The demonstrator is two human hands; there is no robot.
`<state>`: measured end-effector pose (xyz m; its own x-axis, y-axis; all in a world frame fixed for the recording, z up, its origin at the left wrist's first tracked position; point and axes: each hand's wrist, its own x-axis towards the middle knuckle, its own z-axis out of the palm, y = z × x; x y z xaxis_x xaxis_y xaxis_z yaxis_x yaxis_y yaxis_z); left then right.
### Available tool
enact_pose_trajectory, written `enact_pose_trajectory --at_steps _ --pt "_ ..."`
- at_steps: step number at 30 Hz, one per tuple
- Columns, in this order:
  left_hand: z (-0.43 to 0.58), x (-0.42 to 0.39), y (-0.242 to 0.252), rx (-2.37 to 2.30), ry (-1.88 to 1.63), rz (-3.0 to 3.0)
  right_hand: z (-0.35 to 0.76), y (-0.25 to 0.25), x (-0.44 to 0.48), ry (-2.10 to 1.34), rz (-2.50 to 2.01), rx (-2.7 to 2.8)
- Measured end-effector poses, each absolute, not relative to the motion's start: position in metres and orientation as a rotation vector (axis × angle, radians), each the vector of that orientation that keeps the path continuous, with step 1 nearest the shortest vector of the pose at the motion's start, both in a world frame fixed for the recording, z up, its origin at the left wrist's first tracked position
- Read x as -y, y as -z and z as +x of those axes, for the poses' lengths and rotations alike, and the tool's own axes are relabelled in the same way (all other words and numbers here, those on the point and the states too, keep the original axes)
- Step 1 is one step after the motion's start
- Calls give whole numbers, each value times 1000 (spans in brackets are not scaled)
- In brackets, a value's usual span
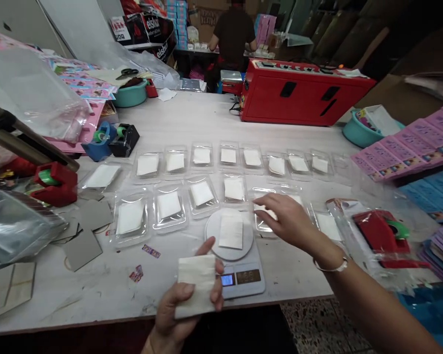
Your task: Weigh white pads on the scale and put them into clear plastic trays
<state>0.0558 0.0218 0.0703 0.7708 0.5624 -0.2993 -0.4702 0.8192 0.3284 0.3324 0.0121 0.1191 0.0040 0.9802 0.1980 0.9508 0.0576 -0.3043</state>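
Note:
My left hand [190,295] is closed round a stack of white paper-like squares [195,280], held up in front of the table edge. Just beyond it, a digital kitchen scale [243,290] with a lit display carries another white stack [231,230] on its round plate. My right hand [286,216] reaches over a clear plastic tray [260,228] right of the scale. Its thumb and forefinger are apart, and nothing shows between them. The hand partly hides that tray and the one behind it. Clear trays with white stacks [169,205] stand in two rows beyond the scale.
Tape dispensers stand left, a red one [59,184] and a blue one [101,142]; another red dispenser [380,231] lies right. A large red machine [302,93] stands at the back. Grey cards [83,250] lie left. Printed pink cards [409,142] are piled right. A person [236,34] works behind.

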Motion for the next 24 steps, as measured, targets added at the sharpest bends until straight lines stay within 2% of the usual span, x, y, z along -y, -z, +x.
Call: enact_pose_trajectory --at_steps 6,11,17,24 --pt "-4 -10 -84 -647 -846 189 331 -111 86 -142 -1869 1688" --pt "-29 7 -81 -738 -901 125 310 -85 130 -190 -1874 1656" --pt "-33 15 -88 -738 -864 160 294 -76 140 -159 -1876 1680" --pt "-24 13 -85 -713 -858 112 280 -67 116 56 -1873 1820"
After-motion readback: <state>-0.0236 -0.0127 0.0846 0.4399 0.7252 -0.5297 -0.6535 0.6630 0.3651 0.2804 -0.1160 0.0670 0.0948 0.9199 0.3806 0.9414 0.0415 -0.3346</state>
